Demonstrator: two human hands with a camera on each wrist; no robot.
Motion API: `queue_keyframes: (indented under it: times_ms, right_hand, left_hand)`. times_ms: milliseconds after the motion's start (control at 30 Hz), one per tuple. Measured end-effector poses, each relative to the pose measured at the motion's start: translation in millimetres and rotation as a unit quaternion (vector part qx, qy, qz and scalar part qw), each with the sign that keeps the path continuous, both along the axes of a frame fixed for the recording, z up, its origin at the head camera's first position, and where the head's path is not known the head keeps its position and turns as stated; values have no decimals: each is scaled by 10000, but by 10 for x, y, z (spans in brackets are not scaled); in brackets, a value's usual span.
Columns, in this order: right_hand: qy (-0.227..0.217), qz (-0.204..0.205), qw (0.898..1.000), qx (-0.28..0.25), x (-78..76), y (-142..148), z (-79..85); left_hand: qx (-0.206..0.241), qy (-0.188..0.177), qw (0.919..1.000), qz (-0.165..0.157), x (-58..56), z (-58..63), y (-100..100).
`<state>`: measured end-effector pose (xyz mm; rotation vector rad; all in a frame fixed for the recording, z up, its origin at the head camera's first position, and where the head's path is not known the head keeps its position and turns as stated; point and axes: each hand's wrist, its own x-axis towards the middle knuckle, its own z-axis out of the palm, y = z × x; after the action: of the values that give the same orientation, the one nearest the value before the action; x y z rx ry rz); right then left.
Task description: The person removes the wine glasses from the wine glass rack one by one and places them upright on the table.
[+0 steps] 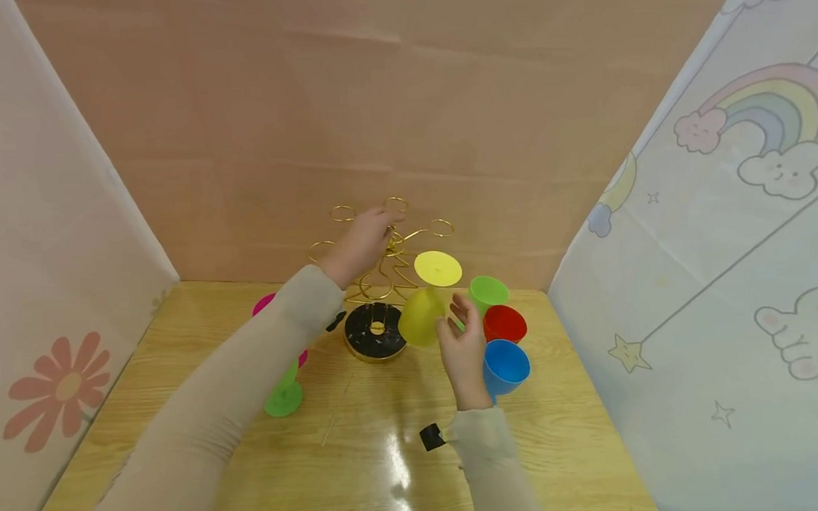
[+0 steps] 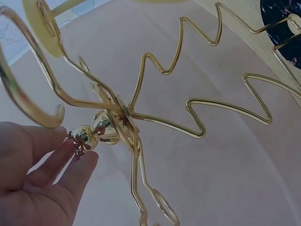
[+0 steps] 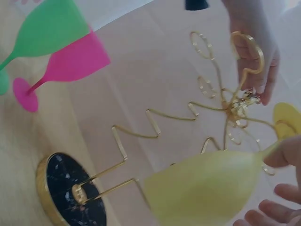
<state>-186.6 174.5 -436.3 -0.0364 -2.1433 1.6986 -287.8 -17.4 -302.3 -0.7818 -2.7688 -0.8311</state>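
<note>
A gold zigzag wire goblet rack [image 2: 193, 117] rises from a round black base [image 1: 376, 333] and spreads into several rings at its top. My left hand [image 1: 363, 246] pinches the shiny gold knob [image 2: 85, 136] at the rack's peak between thumb and fingertips. Upside down on the rack's right side hangs a yellow plastic goblet [image 1: 421, 317], its foot above a ring and its bowl below. Beside that goblet is my right hand [image 1: 465, 351], fingers spread and loosely bent. The right thumb [image 3: 284, 151] lies at the goblet's stem; whether it touches cannot be told.
Right of the rack stand a green goblet [image 1: 489, 290], a red goblet [image 1: 505, 324] and a blue goblet [image 1: 506, 366]. On the left, partly behind my left arm, are a green goblet [image 3: 54, 28] and a pink goblet [image 3: 77, 59]. Fabric walls enclose the wooden table [image 1: 362, 453].
</note>
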Motion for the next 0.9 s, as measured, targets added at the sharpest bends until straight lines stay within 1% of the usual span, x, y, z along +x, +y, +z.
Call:
queue_keyframes:
  times_ms: [133, 200, 300, 467, 600, 733, 900]
  right_hand:
    - [-406, 307, 9984, 227, -43, -26, -105]
    - [-566, 350, 9971, 370, -67, -30, -152]
    - [-682, 306, 9960, 500, -91, -35, -196]
    - [-763, 294, 9949, 586, -129, -30, -267]
    - [-780, 339, 9947, 571, -145, -15, -318]
    - [-679, 340, 9956, 544, -167, 1, -341]
    - [-595, 336, 9958, 609, -192, 20, -354]
  left_hand:
    - [-167, 27, 9998, 92, -40, -12, 23]
    - [-230, 60, 9996, 145, -62, -17, 37]
    - [-131, 83, 9996, 216, -85, -29, 53]
    - [148, 53, 9993, 336, -73, -77, 47]
    - [295, 74, 9989, 360, -49, -115, 41]
    - [402, 132, 9984, 370, -47, -131, 57]
    - [475, 89, 9979, 436, -51, -144, 73]
